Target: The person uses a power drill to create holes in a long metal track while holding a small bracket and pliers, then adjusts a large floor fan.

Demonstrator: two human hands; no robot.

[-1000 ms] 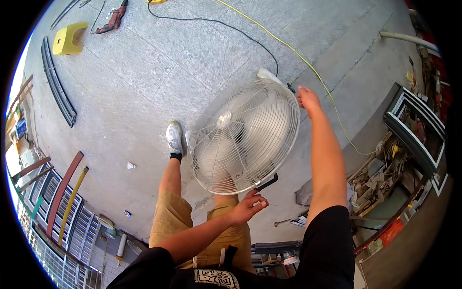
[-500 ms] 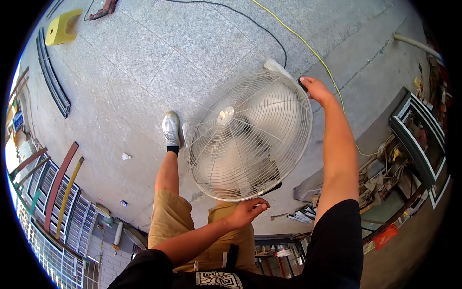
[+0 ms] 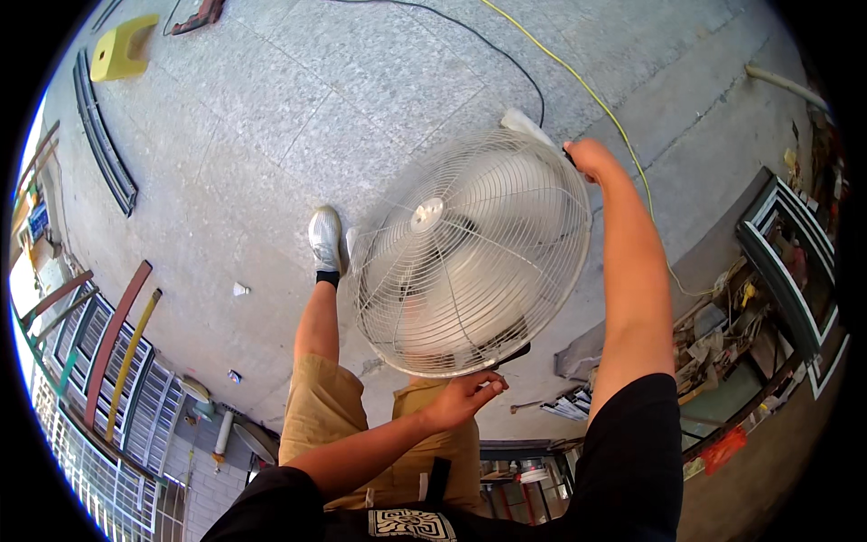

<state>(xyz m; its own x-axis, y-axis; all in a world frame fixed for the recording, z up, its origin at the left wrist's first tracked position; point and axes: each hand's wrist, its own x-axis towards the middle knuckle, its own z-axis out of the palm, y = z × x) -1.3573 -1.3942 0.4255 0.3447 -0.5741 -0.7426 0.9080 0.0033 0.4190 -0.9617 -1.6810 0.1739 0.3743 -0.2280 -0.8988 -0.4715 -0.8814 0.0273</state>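
Observation:
A large electric fan (image 3: 428,215) with a round, pale wire guard stands before me, its whitish blades smeared behind the wires. My right hand (image 3: 591,160) is closed around a small black knob or handle (image 3: 569,157) at the guard's far right edge. Loosely curled, my left hand (image 3: 465,400) rests at the near rim of the guard, next to a dark part (image 3: 512,356) under it. What the left fingers hold, if anything, is hidden. A white part of the fan (image 3: 526,125) sticks out beyond the far rim.
A dark cord (image 3: 488,45) and a yellow cable (image 3: 578,77) run over the floor. At far left are a yellow stool (image 3: 122,50) and dark curved-looking strips (image 3: 104,135). Metal frames (image 3: 786,253) and piled scrap (image 3: 713,334) lie right. My left shoe (image 3: 325,237) is beside the fan.
The view has shifted slightly, so the scene sits a little to the right. The fan's blades look different behind the guard. Both hands keep their places on the fan.

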